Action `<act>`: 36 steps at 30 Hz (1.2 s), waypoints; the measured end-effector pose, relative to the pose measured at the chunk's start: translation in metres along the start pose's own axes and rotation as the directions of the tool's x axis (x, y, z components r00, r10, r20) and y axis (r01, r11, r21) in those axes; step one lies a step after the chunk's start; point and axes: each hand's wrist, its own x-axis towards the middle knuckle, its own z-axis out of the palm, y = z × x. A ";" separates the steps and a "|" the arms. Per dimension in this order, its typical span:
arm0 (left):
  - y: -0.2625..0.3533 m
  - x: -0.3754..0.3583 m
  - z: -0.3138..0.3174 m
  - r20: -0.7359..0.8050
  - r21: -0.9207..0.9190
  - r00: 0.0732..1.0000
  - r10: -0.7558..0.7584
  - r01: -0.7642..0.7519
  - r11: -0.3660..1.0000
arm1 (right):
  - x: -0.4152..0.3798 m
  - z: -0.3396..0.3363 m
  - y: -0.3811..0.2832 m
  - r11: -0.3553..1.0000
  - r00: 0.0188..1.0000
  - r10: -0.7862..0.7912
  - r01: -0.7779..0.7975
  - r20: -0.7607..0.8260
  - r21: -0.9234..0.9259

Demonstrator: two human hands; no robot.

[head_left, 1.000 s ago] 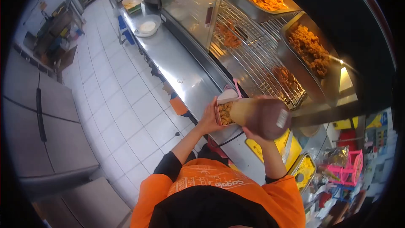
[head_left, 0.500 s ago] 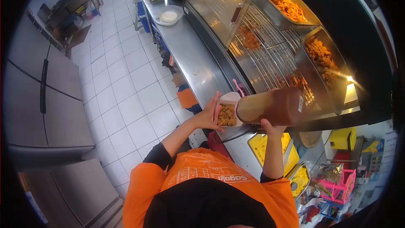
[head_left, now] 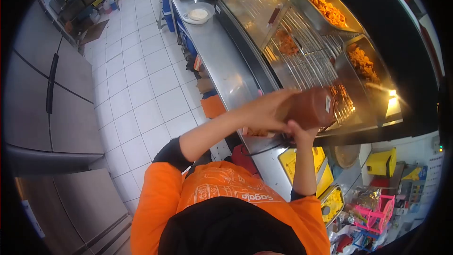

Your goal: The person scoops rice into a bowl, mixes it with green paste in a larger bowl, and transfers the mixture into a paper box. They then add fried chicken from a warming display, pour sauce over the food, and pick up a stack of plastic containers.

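Both of my hands are wrapped round a large sauce bottle (head_left: 311,108), reddish-brown and tipped on its side with its base toward the right. My left hand (head_left: 269,111) grips its left part, over the neck end. From below, my right hand (head_left: 302,131) holds the body, thumb against it. Under my left hand sits a small paper food box (head_left: 245,131) on the counter, with browned fried pieces (head_left: 257,132) inside. Most of the box and the bottle's tip are hidden by my left hand.
A steel counter (head_left: 219,61) runs away from me, with a bowl of white stuff (head_left: 198,14) farther along. To the right, a lit display case (head_left: 302,66) holds trays of fried food (head_left: 363,63). A yellow tray (head_left: 295,163) lies near my right arm.
My left hand has left the side of the food box and moved right onto the bottle. It now covers much of the box. The bottle stays tilted in my right hand.
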 end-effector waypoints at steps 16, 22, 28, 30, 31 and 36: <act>0.014 0.005 -0.006 -0.036 0.001 0.996 -0.083 0.083 0.997 | 0.002 -0.004 0.007 0.997 0.995 0.081 -0.081 -0.064 0.010; 0.008 0.025 -0.016 -0.008 -0.067 0.999 -0.046 0.045 0.997 | 0.014 0.001 -0.001 0.964 0.961 0.243 -0.224 -0.129 0.144; 0.015 0.014 0.002 -0.085 -0.023 0.996 -0.035 0.033 0.999 | -0.004 -0.014 0.001 0.998 0.996 -0.035 0.031 -0.077 -0.062; 0.012 0.027 -0.005 -0.041 -0.061 0.999 -0.021 0.018 0.998 | 0.011 -0.016 0.000 0.984 0.977 0.163 -0.171 -0.138 -0.051; 0.013 0.030 -0.006 -0.033 -0.072 0.999 -0.022 0.019 0.997 | 0.016 -0.011 -0.003 0.992 0.982 0.123 -0.125 -0.146 -0.004; 0.016 0.019 0.009 -0.103 -0.015 0.994 0.032 -0.034 0.999 | 0.004 -0.026 0.001 0.990 0.993 -0.060 0.046 -0.101 -0.133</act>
